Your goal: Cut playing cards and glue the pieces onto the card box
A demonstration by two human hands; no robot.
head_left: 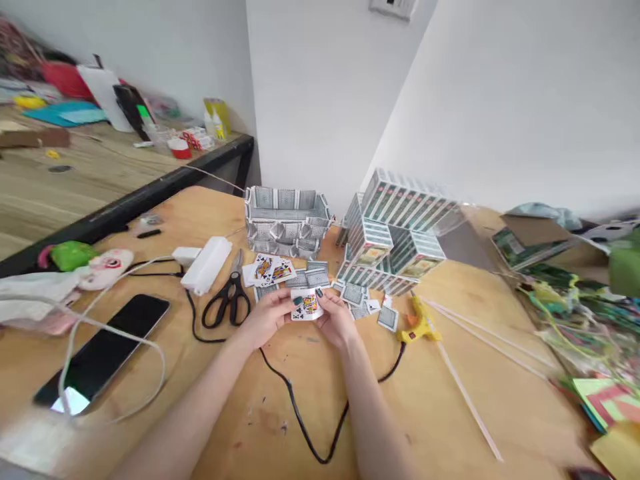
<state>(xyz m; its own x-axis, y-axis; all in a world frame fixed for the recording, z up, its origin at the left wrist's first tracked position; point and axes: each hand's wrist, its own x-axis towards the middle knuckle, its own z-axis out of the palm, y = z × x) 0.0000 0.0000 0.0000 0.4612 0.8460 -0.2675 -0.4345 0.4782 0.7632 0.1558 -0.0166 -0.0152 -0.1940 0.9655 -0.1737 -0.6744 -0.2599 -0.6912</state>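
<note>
Both hands hold one playing card (306,305), a king of clubs, face up over the wooden table. My left hand (270,315) pinches its left edge, and my right hand (336,316) grips the right edge. Just behind lie loose face cards (273,269) and face-down cards (354,293). A box built of folded cards (287,223) stands behind them. To its right are stacked card boxes (390,233). Black scissors (229,297) rest left of my left hand, and a yellow glue gun (419,325) lies right of my right hand.
A phone (107,350) with a white cable across it lies at the left, near a white power block (207,265). A black cord (300,417) loops in front of my hands. Clear glue sticks (470,400) and a cluttered carton (545,247) are at the right.
</note>
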